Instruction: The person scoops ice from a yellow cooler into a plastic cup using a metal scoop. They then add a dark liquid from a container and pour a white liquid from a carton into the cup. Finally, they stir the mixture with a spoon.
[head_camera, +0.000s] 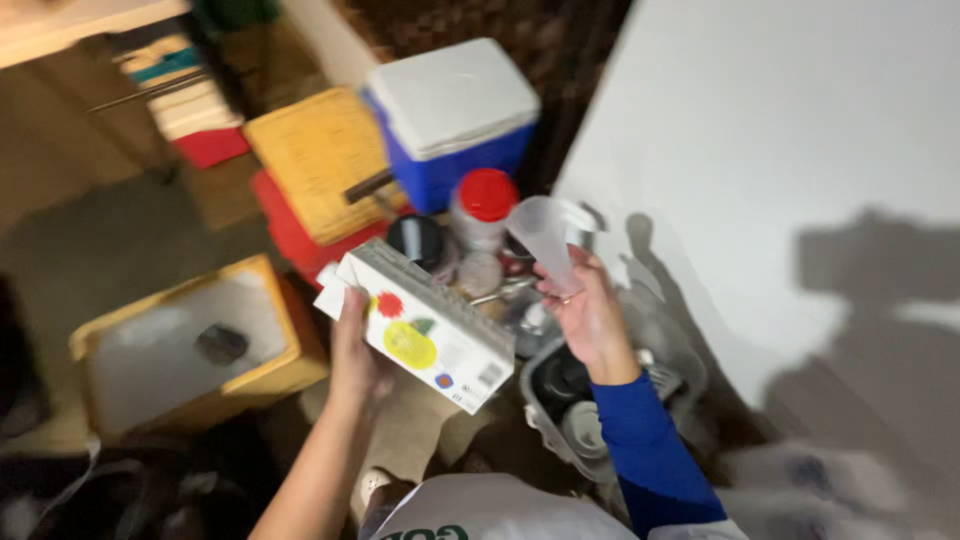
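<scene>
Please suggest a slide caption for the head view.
Left hand holds a white carton; right hand lifts a clear plastic cup above a cluttered floor.

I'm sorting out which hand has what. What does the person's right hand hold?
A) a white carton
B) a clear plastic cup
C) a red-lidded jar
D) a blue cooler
B: the right hand, on the blue-sleeved arm, grips a clear plastic cup; the white carton is in the left hand.

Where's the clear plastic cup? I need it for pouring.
In the head view, right of centre: the right hand holds the clear plastic cup beside the red-lidded jar.
</scene>
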